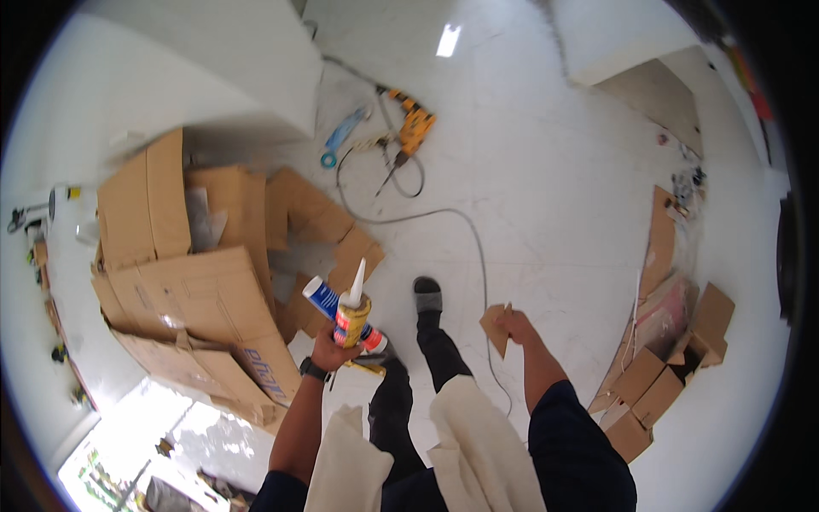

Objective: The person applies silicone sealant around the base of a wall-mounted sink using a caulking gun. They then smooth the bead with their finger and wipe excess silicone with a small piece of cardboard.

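Closest to you, a cream cloth [482, 435] hung down your front, its ends loose, so it was best kept clear of anything sticky. Just beyond, your left hand [335, 350], a dark watch [315, 369] at its wrist, was closed round a yellow cartridge [348, 326] with its white nozzle [357, 282] pointing away from you. A blue-and-white tube [323, 296] lay crosswise against it in the same grip. Holding two round bodies at once called for a firm but gentle squeeze, enough to stop them rolling apart. A thin yellow bar [367, 369] showed below them; whether you held it, I cannot tell.

Your right hand [514, 325], well apart on the other side, pinched a small cardboard piece [494, 330] at its edge; a light pinch suited it, without creasing the card.

Past your forward shoe [427, 295], the grey cord [465, 218] looped over the white floor [554, 213] and ran down between that foot and the right hand, so careful footing mattered. Farther off lay the orange drill [415, 128], its bit toward you, a good reason to give it room.
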### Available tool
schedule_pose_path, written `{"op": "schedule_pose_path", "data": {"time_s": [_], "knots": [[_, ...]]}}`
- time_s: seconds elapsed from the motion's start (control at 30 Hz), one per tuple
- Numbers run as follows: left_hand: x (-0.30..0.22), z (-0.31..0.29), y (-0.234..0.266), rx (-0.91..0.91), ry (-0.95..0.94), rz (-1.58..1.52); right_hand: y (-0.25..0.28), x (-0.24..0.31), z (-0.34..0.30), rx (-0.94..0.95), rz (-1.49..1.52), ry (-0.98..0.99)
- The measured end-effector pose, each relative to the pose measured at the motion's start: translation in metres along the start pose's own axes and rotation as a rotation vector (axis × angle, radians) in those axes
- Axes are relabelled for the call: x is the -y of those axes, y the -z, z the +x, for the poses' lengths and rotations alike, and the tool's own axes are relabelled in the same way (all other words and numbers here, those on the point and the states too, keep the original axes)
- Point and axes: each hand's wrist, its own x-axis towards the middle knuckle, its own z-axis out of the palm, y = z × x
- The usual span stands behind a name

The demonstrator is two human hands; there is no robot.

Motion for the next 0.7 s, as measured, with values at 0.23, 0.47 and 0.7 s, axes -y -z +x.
{"op": "schedule_pose_path", "data": {"time_s": [0.23,0.47,0.7], "knots": [[-0.253,-0.05,0.002,0.124,-0.206,0.286,0.074,0.025,-0.188,-0.186,-0.028,0.179],[-0.409,-0.045,0.009,0.096,-0.325,0.525,0.227,0.175,-0.335,-0.567,-0.604,0.661],[-0.409,0.008,0.014,-0.019,-0.081,0.594,0.357,0.252,-0.424,-0.841,-0.251,0.491]]}}
